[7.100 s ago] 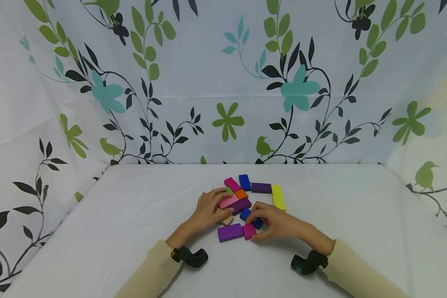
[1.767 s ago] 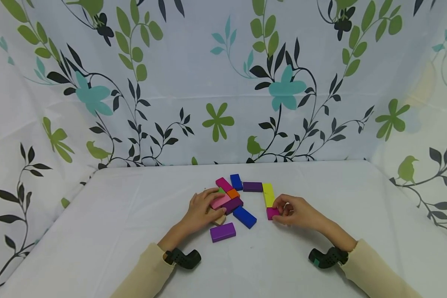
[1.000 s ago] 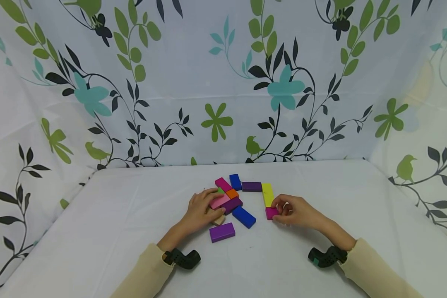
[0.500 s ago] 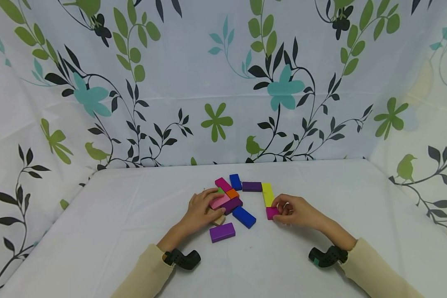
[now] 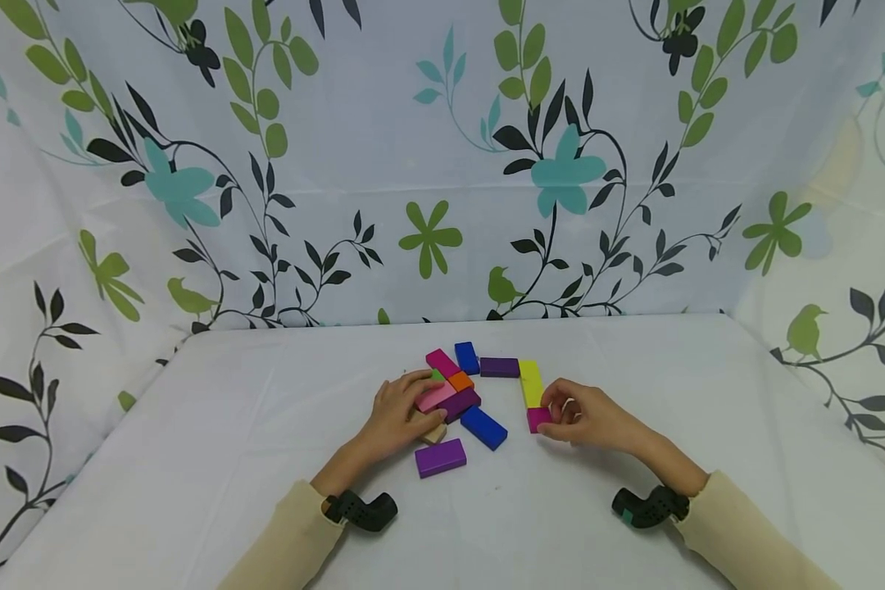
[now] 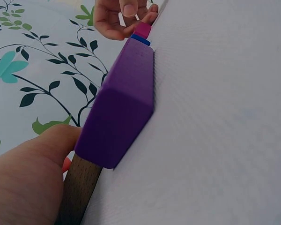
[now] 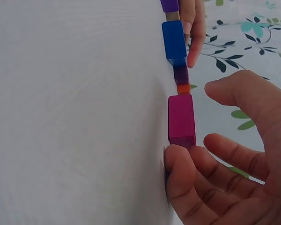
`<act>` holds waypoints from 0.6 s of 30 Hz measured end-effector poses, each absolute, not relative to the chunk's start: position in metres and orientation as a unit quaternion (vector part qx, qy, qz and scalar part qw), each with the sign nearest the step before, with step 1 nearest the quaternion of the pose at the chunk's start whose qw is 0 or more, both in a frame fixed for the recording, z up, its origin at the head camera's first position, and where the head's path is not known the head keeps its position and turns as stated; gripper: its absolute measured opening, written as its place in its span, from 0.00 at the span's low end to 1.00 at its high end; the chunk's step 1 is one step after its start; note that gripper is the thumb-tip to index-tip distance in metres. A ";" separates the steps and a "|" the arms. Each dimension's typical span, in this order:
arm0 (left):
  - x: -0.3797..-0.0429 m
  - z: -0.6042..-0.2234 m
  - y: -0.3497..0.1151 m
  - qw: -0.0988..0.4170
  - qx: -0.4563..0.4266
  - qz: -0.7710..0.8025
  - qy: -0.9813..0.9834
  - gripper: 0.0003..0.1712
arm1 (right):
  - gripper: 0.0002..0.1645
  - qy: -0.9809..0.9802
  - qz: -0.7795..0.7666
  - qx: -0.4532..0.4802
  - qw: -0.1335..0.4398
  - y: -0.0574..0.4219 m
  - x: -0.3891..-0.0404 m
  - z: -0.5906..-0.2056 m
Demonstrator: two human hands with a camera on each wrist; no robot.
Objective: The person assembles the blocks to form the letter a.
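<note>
My right hand (image 5: 586, 416) is beside a small magenta block (image 5: 537, 419) that sits against the near end of a yellow block (image 5: 531, 385). In the right wrist view its bent fingers are right at the end of that magenta block (image 7: 181, 117), while the thumb stands apart from it. Further left, my left hand (image 5: 397, 419) rests over a cluster of blocks. Its fingertips lie over a light pink block (image 5: 435, 398) and a green one, the latter mostly covered. The left thumb reaches across a tan wooden block (image 5: 433, 434) toward a plum block (image 5: 459, 404).
Close to the cluster lie a blue block (image 5: 484, 428) and a violet block (image 5: 440, 458). Orange (image 5: 460, 382) and deep pink (image 5: 442, 362) blocks adjoin it. Behind are another blue block (image 5: 466, 358) and a dark purple block (image 5: 499, 367). A patterned curtain (image 5: 369, 164) backs the white table.
Since the oldest frame, my right hand has carried the small magenta block from beside the violet block to the yellow block's near end. Over the last second both hands stay almost still.
</note>
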State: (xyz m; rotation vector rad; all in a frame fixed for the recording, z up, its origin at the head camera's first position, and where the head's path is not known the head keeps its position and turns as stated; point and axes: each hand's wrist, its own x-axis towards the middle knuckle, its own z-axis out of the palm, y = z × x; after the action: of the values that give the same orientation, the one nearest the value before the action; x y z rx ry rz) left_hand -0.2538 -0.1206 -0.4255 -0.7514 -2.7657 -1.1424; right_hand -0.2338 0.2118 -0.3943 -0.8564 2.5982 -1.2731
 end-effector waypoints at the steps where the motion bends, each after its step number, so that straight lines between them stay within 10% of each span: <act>1: -0.254 -0.425 -0.121 0.028 -0.243 -0.370 -0.896 0.29 | 0.19 0.860 -0.418 -0.286 0.059 0.211 -0.234 -0.394; 18: -0.253 -0.423 -0.122 0.029 -0.247 -0.365 -0.897 0.29 | 0.09 0.849 -0.399 -0.347 -0.006 0.191 -0.231 -0.394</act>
State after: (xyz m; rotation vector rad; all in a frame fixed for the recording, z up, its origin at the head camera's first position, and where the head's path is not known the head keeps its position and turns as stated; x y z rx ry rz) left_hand -0.2532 -0.1215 -0.4232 -0.7633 -2.7678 -1.1260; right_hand -0.2311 0.1915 -0.3937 -1.0935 2.6769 -1.2569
